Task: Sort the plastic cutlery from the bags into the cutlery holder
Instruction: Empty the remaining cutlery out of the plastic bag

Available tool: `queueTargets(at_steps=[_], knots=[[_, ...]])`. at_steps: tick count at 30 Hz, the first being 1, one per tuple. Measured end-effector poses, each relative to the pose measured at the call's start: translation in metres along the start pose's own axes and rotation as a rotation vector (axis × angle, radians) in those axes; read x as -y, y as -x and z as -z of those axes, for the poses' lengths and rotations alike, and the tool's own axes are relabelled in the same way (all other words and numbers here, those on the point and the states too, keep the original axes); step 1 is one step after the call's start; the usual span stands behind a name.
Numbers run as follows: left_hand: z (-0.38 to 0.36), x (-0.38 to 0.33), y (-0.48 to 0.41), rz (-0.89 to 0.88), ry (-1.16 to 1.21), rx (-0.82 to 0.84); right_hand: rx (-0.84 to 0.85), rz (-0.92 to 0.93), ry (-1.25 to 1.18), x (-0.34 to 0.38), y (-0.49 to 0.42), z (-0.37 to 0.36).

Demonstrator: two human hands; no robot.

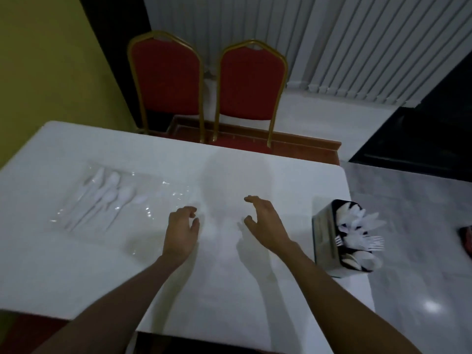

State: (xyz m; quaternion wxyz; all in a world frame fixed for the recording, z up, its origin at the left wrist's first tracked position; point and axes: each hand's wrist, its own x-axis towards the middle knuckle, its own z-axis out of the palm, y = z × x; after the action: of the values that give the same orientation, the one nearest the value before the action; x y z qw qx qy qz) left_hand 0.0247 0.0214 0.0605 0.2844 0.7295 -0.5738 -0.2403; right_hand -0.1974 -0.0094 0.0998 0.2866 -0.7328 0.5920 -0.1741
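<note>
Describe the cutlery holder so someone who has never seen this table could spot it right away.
Start at the white table and go to its right edge, beyond the right hand. There stands the cutlery holder, a dark upright box with white forks and spoons sticking out. The clear bag of spoons, by contrast, lies flat on the far left.

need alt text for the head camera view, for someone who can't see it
Two bare hands, the left hand and right hand, hover empty and open over a white table. A clear plastic bag of white plastic spoons lies to the left; a dark rectangular cutlery holder holding white plastic cutlery stands at the right edge. Two red padded chairs face the far side.
</note>
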Motion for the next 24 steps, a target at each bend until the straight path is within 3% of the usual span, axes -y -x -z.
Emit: queueTargets(at_steps=[6, 10, 14, 17, 24], knots=[[0.024, 0.084, -0.019, 0.242, -0.082, 0.158, 0.092, -0.112, -0.026, 0.041, -0.022, -0.077], [0.026, 0.098, -0.032, 0.240, -0.106, 0.298, 0.129, -0.167, -0.040, 0.060, -0.032, -0.113], [0.025, 0.106, -0.041, 0.113, -0.181, 0.390, 0.114, -0.233, -0.107, 0.069, -0.037, -0.141], [0.031, 0.107, -0.042, 0.101, -0.071, 0.379, 0.086, -0.325, -0.181, 0.075, -0.042, -0.155], [0.054, 0.108, -0.045, 0.360, 0.269, 0.337, 0.128, -0.578, -0.433, 0.092, -0.062, -0.173]])
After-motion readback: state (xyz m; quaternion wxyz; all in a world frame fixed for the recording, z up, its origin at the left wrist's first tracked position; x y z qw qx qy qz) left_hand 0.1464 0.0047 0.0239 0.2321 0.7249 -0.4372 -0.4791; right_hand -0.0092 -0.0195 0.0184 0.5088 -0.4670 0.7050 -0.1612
